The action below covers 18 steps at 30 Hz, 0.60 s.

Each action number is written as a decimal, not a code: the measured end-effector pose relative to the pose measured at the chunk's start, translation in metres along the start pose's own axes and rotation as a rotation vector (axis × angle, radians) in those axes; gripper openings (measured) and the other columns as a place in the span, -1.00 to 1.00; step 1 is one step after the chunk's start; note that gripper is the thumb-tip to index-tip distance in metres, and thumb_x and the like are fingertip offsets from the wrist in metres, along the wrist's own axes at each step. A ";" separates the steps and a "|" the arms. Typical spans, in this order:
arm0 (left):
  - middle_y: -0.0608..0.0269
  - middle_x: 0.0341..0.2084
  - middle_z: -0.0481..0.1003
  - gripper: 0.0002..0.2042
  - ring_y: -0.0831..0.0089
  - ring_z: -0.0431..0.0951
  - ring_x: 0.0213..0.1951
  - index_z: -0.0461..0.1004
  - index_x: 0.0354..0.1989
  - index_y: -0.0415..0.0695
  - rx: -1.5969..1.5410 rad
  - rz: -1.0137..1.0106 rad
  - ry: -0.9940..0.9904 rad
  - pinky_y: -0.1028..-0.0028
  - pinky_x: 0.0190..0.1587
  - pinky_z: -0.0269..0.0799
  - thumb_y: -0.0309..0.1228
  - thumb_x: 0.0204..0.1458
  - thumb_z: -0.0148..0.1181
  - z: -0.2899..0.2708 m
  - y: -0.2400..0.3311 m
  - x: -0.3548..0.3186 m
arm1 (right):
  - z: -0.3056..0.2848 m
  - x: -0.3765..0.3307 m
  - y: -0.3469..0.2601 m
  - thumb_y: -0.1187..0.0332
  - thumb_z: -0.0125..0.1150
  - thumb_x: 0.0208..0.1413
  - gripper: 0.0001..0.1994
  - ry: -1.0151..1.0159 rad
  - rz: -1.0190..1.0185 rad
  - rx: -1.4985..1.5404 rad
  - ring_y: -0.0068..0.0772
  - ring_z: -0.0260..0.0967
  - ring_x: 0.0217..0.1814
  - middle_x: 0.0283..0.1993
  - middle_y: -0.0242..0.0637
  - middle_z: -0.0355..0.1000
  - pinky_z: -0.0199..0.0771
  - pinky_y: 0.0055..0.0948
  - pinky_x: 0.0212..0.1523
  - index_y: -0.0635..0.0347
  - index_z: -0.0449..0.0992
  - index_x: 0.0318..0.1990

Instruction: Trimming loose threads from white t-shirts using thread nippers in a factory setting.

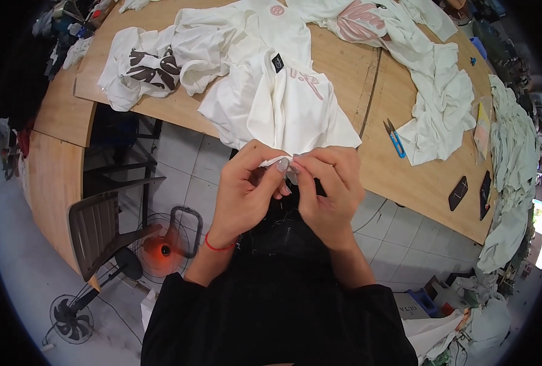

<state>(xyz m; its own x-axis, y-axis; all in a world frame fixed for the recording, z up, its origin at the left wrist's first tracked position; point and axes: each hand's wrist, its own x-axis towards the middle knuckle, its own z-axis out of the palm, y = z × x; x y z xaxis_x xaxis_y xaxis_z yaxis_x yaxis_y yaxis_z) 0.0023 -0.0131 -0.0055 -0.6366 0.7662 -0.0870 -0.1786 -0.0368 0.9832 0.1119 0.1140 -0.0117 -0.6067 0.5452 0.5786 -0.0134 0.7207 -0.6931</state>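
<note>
My left hand [246,192] and my right hand [329,186] meet just below the table's edge, both pinching the hem of a white T-shirt [283,107] that hangs off the wooden table [399,177]. The shirt has a small black neck label and a pink print. The fabric between my fingertips is bunched and small; what lies inside it is hidden. A red cord circles my left wrist. Blue thread snips [395,139] lie on the table to the right of my right hand.
More white shirts are piled at the back left [146,64], across the back [417,67] and down the right edge [515,152]. Two dark flat objects [459,193] lie at the right. Below are a grey chair [100,229], a floor fan [161,247] and tiled floor.
</note>
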 end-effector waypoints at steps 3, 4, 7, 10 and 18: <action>0.27 -0.18 0.51 -0.90 0.58 0.66 -0.38 0.63 -0.03 -0.33 0.042 0.005 0.025 0.60 -0.36 0.55 -0.60 0.42 0.21 0.002 -0.002 -0.001 | 0.005 -0.001 0.008 0.60 0.40 0.17 -0.88 -0.008 -0.012 -0.046 -0.29 0.45 -0.06 -0.14 -0.27 0.55 0.36 -0.42 -0.01 0.25 0.62 -0.17; 0.27 -0.18 0.51 -0.90 0.58 0.65 -0.38 0.63 -0.02 -0.33 0.013 -0.006 0.028 0.60 -0.36 0.55 -0.60 0.42 0.21 0.001 -0.004 -0.001 | 0.004 0.000 0.010 0.57 0.33 0.29 -0.92 -0.050 0.037 -0.001 -0.36 0.43 -0.06 -0.13 -0.29 0.52 0.34 -0.47 0.01 0.26 0.56 -0.14; 0.28 -0.19 0.51 -0.89 0.59 0.65 -0.38 0.63 -0.01 -0.33 -0.022 -0.044 0.054 0.59 -0.35 0.54 -0.58 0.43 0.21 -0.003 -0.007 -0.003 | -0.006 -0.008 0.011 0.50 0.14 0.50 -0.97 0.017 0.453 0.675 -0.53 0.36 -0.04 -0.08 -0.36 0.46 0.32 -0.54 0.05 0.26 0.47 -0.07; 0.28 -0.19 0.52 -0.89 0.58 0.65 -0.37 0.62 -0.01 -0.33 -0.029 -0.068 0.074 0.59 -0.35 0.53 -0.57 0.43 0.21 -0.005 -0.007 -0.002 | -0.016 -0.009 0.026 0.45 0.08 0.56 -0.92 0.031 0.464 0.748 -0.61 0.32 -0.02 -0.03 -0.37 0.44 0.33 -0.56 0.07 0.26 0.46 -0.01; 0.26 -0.17 0.51 -0.89 0.58 0.65 -0.36 0.63 -0.01 -0.34 0.036 -0.008 0.035 0.60 -0.33 0.56 -0.59 0.42 0.22 0.001 -0.004 0.001 | -0.002 -0.005 0.012 0.65 0.46 0.07 -0.78 -0.019 -0.071 -0.066 -0.16 0.46 -0.31 -0.23 -0.24 0.57 0.36 -0.27 -0.31 0.21 0.66 -0.14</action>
<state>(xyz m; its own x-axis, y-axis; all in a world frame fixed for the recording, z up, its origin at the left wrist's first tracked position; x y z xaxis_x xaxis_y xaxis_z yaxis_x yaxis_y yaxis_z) 0.0028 -0.0116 -0.0092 -0.6611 0.7436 -0.1002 -0.1576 -0.0070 0.9875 0.1162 0.1208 -0.0218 -0.6214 0.4834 0.6166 -0.0052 0.7844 -0.6202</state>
